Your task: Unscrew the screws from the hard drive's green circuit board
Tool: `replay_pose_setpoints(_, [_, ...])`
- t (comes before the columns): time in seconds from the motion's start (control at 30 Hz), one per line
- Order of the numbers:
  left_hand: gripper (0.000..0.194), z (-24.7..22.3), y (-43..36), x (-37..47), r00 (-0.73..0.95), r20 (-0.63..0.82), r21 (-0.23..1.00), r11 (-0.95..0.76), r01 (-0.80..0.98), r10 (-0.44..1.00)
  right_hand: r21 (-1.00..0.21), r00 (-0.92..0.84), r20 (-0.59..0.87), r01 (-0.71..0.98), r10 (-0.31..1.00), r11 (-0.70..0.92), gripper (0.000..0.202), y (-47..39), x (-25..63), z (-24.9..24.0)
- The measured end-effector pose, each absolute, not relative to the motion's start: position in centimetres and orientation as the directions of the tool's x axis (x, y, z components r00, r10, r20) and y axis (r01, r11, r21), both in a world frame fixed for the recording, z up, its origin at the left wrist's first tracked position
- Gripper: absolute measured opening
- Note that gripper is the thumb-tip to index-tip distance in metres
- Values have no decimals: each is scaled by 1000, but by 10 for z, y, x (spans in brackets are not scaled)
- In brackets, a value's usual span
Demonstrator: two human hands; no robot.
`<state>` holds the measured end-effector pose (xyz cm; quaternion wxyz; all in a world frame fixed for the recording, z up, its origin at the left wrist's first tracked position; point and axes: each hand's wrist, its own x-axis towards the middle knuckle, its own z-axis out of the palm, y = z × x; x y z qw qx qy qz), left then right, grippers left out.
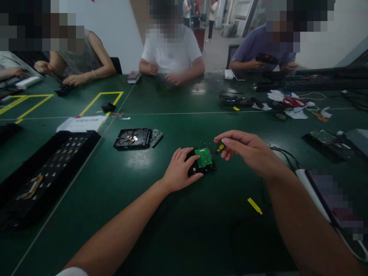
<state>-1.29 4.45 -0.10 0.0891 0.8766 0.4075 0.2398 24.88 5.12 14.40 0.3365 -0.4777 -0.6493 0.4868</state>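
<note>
A black hard drive with a green circuit board (204, 158) lies on the green table in front of me. My left hand (182, 168) rests over its left side, fingers spread across the casing and the board's edge. Just right of the drive, my right hand (244, 149) is raised with thumb and fingers closed round a small yellow and black tool (220, 147). Several tiny pieces, perhaps screws, lie behind the drive. A second black drive (132, 138) sits further left, beside a loose circuit board (156, 137).
A long black tray (54, 165) stands at the left. At the right are an opened device (327, 143), a tablet-like device (330, 199) and black cables. A yellow strip (254, 206) lies near my right forearm. Several people sit across the table, near tangled cables (234, 99).
</note>
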Motion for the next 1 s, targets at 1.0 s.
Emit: replay_pose_setpoints(1.0, [65, 0, 45, -13, 548, 341, 372, -645, 668, 764, -918, -242, 15, 381, 970, 109, 32, 51, 250, 145])
